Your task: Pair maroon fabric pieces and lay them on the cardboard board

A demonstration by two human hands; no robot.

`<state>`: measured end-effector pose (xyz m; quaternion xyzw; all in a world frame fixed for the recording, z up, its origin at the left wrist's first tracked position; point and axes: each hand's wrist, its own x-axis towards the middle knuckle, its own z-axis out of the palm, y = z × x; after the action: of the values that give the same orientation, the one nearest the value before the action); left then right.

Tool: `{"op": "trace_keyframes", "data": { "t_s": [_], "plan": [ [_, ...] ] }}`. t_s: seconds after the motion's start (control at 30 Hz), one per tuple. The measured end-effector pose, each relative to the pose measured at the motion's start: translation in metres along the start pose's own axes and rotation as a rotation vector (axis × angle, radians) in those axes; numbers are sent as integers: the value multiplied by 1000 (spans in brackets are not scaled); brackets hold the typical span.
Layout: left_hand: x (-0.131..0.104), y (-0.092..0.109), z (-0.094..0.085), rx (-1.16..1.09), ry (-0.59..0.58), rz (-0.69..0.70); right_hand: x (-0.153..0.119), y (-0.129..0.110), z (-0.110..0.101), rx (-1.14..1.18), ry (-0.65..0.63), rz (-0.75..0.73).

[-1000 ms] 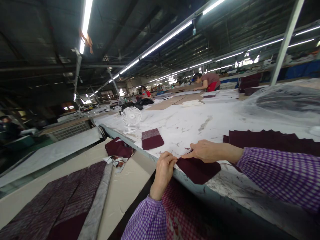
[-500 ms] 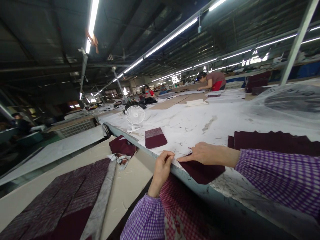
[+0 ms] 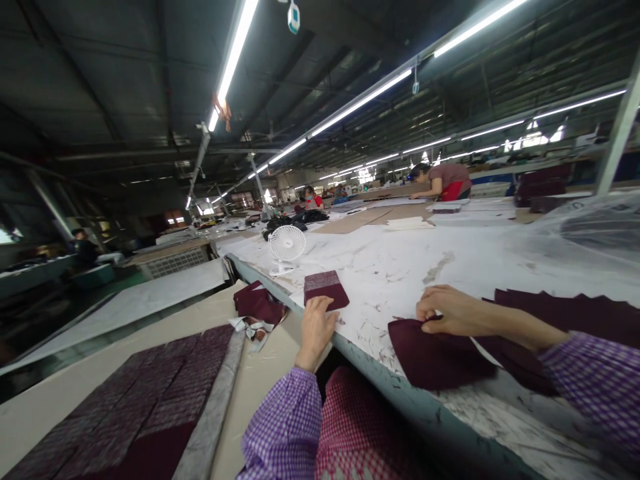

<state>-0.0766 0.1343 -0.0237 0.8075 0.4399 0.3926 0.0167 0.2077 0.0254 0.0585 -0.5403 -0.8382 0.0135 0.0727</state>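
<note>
My right hand pinches the upper edge of a dark maroon fabric piece near the front of the white-topped table. That piece is partly lifted and curved, beside a fan of maroon pieces at the right. My left hand is at the table edge, its fingertips at the lower left side of a small maroon stack with a speckled upper part. Its fingers are bent a little and apart, with nothing seen held.
A small white fan stands behind the stack. Maroon scraps and rows of maroon pieces lie on the lower left surface. Clear plastic covers the right back. A person bends over the far table.
My right hand has moved right and taken hold of the maroon piece, which has shifted with it. My left hand has opened and moved to the small stack. The view has shifted.
</note>
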Motion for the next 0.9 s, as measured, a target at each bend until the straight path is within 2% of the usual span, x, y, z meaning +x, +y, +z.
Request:
{"op": "trace_keyframes", "data": {
  "t_s": [0.13,0.2,0.27,0.33,0.4,0.47,0.5,0.53,0.63,0.73,0.83,0.9],
  "plan": [
    [17,-25,-3,140,-113,24,-35,35,-47,147,-88,103],
    [19,-29,-3,141,-122,23,-56,67,-60,179,-119,160],
    [20,-28,-2,148,-111,10,-78,110,-62,200,-146,194],
    [22,-23,-1,148,-83,-17,-95,157,-54,131,-59,184],
    [23,-14,0,137,-45,-48,-103,193,-44,8,88,160],
    [22,-3,-1,119,-19,-63,-101,203,-37,-83,234,219],
    [21,4,-1,104,-10,-61,-96,197,-35,-91,275,257],
    [19,10,-2,80,-4,-53,-89,184,-35,-63,249,282],
    [10,24,-6,-7,30,-23,-59,117,-37,43,154,219],
    [2,28,-11,-69,68,-38,-25,56,-31,55,54,92],
    [-3,25,-15,-113,100,-90,16,29,-9,147,-24,52],
    [-5,22,-17,-120,126,-104,50,23,10,249,17,79]
  ]
}}
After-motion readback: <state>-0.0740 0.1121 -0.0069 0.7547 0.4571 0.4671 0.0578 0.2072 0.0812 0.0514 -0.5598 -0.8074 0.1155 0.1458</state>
